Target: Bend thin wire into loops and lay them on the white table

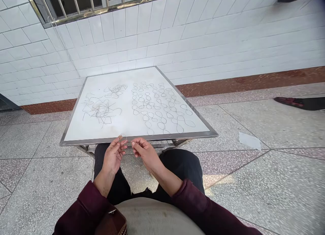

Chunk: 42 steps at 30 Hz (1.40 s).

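Observation:
Between my two hands, just off the table's front edge, is a thin wire loop (123, 134). My left hand (113, 155) pinches the loop's left side between thumb and fingertips. With thumb and forefinger closed, my right hand (145, 153) grips the wire's right end. On the white table (124, 126), several wires bent into figure-eight loops (162, 109) lie in rows at the right. A loose tangle of bent wire pieces (101, 109) covers the left part, and a smaller wire pile (117, 90) lies behind it.
The table has a metal edge (177, 136) and stands against a white tiled wall (142, 42). Barred window rails (106, 8) are above. A flat pale patch (249, 141) lies on the floor at the right. Another person's foot (291, 102) shows at far right.

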{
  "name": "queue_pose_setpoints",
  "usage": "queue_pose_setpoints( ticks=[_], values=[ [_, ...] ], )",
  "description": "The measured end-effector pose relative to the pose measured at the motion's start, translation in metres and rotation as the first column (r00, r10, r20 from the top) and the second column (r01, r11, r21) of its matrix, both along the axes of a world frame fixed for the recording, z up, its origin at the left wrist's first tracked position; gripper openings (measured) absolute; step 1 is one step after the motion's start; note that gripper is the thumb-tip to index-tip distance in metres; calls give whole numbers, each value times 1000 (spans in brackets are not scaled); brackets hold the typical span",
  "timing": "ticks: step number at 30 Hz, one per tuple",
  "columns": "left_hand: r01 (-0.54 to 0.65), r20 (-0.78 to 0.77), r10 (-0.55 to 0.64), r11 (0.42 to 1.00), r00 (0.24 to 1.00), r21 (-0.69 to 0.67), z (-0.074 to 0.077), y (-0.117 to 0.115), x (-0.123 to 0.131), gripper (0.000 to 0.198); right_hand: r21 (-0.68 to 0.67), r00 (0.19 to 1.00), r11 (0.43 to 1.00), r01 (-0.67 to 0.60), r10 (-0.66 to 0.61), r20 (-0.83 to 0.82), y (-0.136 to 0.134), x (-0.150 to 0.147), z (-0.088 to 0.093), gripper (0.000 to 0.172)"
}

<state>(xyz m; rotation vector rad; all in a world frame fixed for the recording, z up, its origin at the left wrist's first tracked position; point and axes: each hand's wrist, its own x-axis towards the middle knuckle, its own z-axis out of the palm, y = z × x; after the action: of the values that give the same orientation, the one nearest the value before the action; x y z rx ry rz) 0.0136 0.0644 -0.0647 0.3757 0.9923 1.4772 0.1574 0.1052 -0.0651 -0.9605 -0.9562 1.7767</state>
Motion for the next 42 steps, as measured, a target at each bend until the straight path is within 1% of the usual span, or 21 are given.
queue_pose_setpoints(
  ticks=[1, 2, 3, 5, 7, 8, 9, 10, 11, 12, 14, 15, 16, 17, 19, 22, 25, 28, 32, 35, 42],
  values=[
    [4, -2, -4, 1000, 1000, 12, 0, -1, 2, 41, -108, 995, 994, -35, 24, -100, -1, 0, 1, 22],
    [8, -13, -8, 1000, 1000, 30, 0, -1, 4, 43, -226, 978, 970, -87, 41, -202, -2, 0, 1, 21],
    [12, -25, -11, 999, 1000, 48, 0, -2, 5, 44, -339, 953, 928, -157, 52, -299, -2, 0, 1, 20],
    [7, -32, -5, 998, 999, 69, 1, -2, 8, 45, -506, 886, 803, -314, 58, -459, -2, 0, 1, 17],
    [-18, -32, 20, 997, 999, 73, 2, -3, 10, 45, -581, 825, 682, -444, 59, -562, -3, 0, -1, 11],
    [-36, -38, 39, 996, 998, 76, 3, -3, 10, 45, -595, 807, 640, -487, 68, -587, -3, -1, -2, 8],
    [-55, -51, 59, 995, 997, 80, 3, -4, 10, 45, -599, 804, 622, -504, 85, -588, -4, -1, -3, 6],
    [-76, -72, 82, 993, 994, 88, 3, -4, 9, 46, -594, 819, 635, -494, 110, -564, -5, -2, -5, 7],
    [-95, -102, 105, 991, 989, 99, 3, -4, 9, 46, -572, 847, 680, -459, 139, -514, -6, -3, -6, 11],
    [-115, -135, 130, 987, 982, 113, 3, -5, 8, 46, -526, 883, 752, -398, 158, -442, -7, -4, -7, 17],
    [-144, -201, 172, 979, 964, 147, 4, -5, 7, 47, -342, 950, 907, -246, 155, -271, -9, -4, -9, 25],
    [-153, -228, 187, 975, 955, 160, 4, -5, 7, 47, -224, 971, 957, -184, 142, -192, -9, -5, -10, 28],
    [-157, -247, 196, 973, 949, 169, 5, -5, 7, 48, -111, 984, 983, -144, 131, -121, -9, -5, -10, 30],
    [-155, -258, 196, 973, 946, 172, 5, -5, 7, 48, -15, 991, 992, -123, 122, -57, -8, -5, -11, 32],
    [-142, -261, 182, 976, 948, 163, 6, -5, 9, 50, 111, 993, 987, -113, 109, 49, -7, -6, -13, 34],
    [-121, -239, 147, 985, 960, 120, 7, -6, 11, 55, 184, 990, 978, -97, 74, 123, -6, -7, -15, 36],
    [-117, -229, 138, 988, 964, 104, 7, -8, 12, 58, 189, 988, 978, -90, 63, 142, -8, -9, -15, 35],
    [-103, -246, 135, 985, 960, 139, 7, -9, 11, 57, 181, 986, 978, -99, 72, 152, -10, -9, -14, 34],
    [-61, -256, 108, 980, 961, 187, 7, -9, 10, 54, 127, 986, 983, -134, 120, 116, -11, -7, -11, 35],
    [-38, -255, 85, 982, 963, 186, 7, -10, 11, 52, 101, 986, 985, -137, 126, 106, -11, -6, -10, 34],
    [-50, -295, 100, 984, 950, 172, 3, -11, 12, 51, 212, 982, 974, -74, 34, 187, -15, -9, -16, 27]
  ],
)
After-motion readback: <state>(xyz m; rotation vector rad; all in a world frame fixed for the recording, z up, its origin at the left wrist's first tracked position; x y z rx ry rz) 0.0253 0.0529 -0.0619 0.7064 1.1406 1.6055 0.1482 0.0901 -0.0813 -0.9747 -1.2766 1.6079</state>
